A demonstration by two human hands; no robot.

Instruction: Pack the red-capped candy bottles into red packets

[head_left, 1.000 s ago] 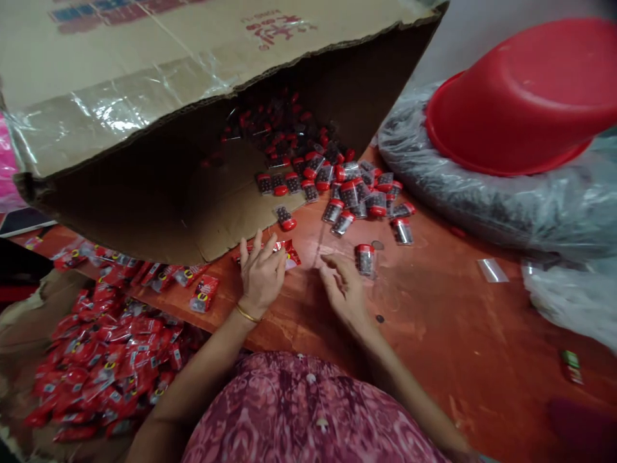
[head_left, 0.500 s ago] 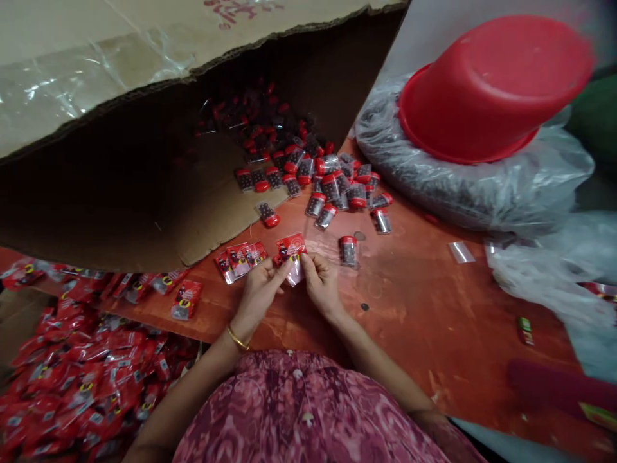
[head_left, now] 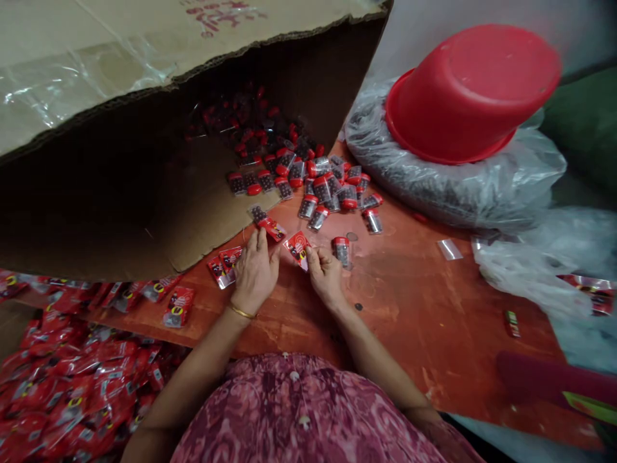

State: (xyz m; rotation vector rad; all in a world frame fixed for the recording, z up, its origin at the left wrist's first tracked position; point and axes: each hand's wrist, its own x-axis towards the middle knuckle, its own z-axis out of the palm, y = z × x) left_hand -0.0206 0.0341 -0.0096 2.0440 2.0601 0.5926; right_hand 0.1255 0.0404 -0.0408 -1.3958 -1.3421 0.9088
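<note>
My right hand [head_left: 326, 270] pinches the edge of a small red printed packet [head_left: 295, 248], tilted over the orange-red table. My left hand [head_left: 255, 267], with a gold bangle at the wrist, reaches forward with its fingers stretched out. Its fingertips are at another red packet [head_left: 273, 228], which lies against a small clear container with dark contents and a red end [head_left: 259, 214] at the box flap. Beside the left hand lie overlapping red packets [head_left: 222, 267], partly covered by it. A single red-topped container [head_left: 341, 251] stands out just past my right hand.
A large open cardboard box [head_left: 207, 238] holds many red-ended containers, spilling out in a pile [head_left: 328, 186]. Finished-looking red packets [head_left: 81, 379] heap at lower left. A red tub [head_left: 472, 96] sits upside down on a plastic-wrapped bundle [head_left: 434, 186]. Clear plastic [head_left: 520, 257] lies right.
My left hand has left the packet both hands held and moved left and forward. A red packet now lies by the container at the flap. The right hand keeps its packet.
</note>
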